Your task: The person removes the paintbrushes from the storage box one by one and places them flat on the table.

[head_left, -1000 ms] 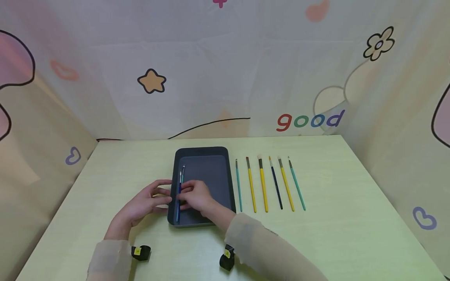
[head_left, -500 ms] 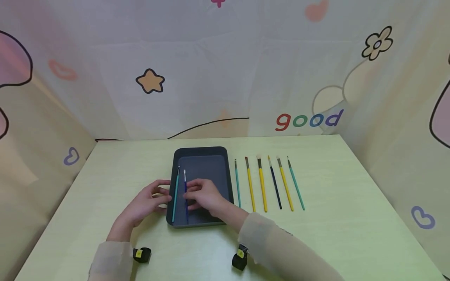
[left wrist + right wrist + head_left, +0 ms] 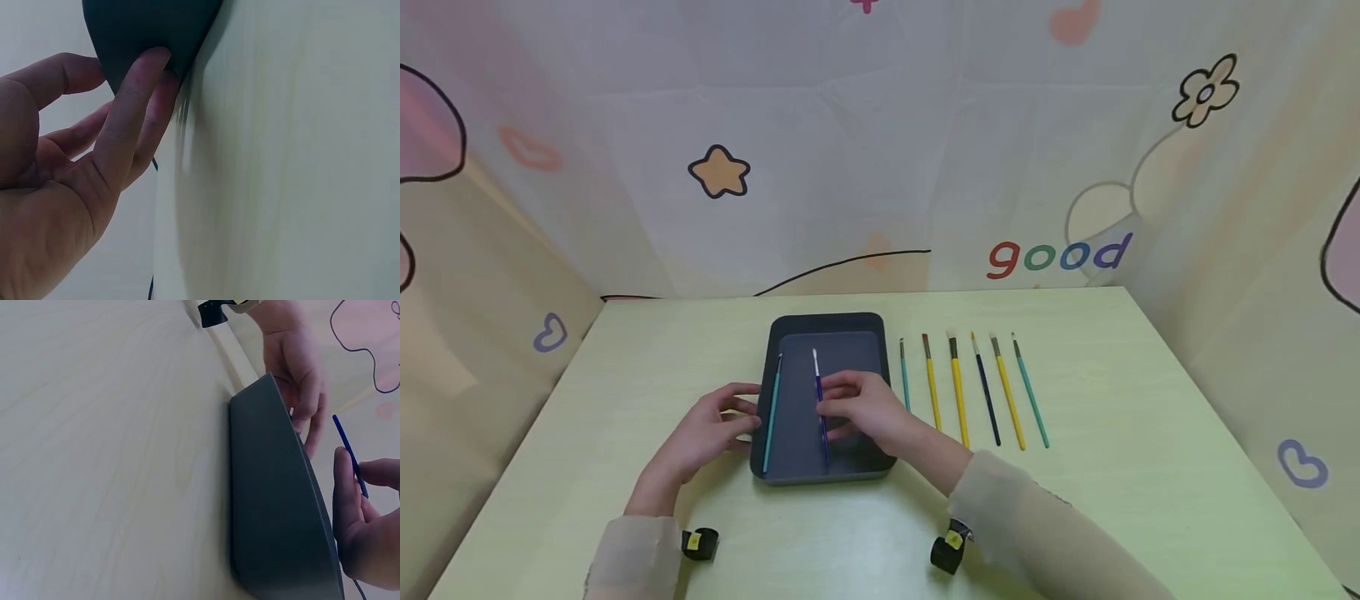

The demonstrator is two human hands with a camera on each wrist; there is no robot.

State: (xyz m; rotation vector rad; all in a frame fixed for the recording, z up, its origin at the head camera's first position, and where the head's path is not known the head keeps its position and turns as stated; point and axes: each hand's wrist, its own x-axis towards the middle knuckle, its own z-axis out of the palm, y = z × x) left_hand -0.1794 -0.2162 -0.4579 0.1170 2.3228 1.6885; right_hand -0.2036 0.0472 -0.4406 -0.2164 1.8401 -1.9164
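Note:
My right hand (image 3: 868,408) pinches a blue paintbrush (image 3: 817,379) between thumb and fingers, bristles pointing away, over the dark rectangular tray (image 3: 865,321). In the right wrist view the blue handle (image 3: 344,437) shows above the tray's rim. A teal paintbrush (image 3: 772,417) lies lengthwise in the tray along its left side. My left hand (image 3: 703,433) touches the tray's left edge with its fingers extended. Seen from the left wrist, fingertips (image 3: 153,59) rest against the tray's outer wall (image 3: 150,25).
Several paintbrushes lie in a row right of the tray, among them a teal one (image 3: 1032,396), a dark blue one (image 3: 988,400) and a thick yellow one (image 3: 957,383). Behind the light wooden table (image 3: 1150,483) hangs a printed cloth (image 3: 850,167).
My right hand has carried the blue paintbrush rightward from the tray's left side, away from the teal one, to about its middle. My left hand has stayed at the tray's left edge.

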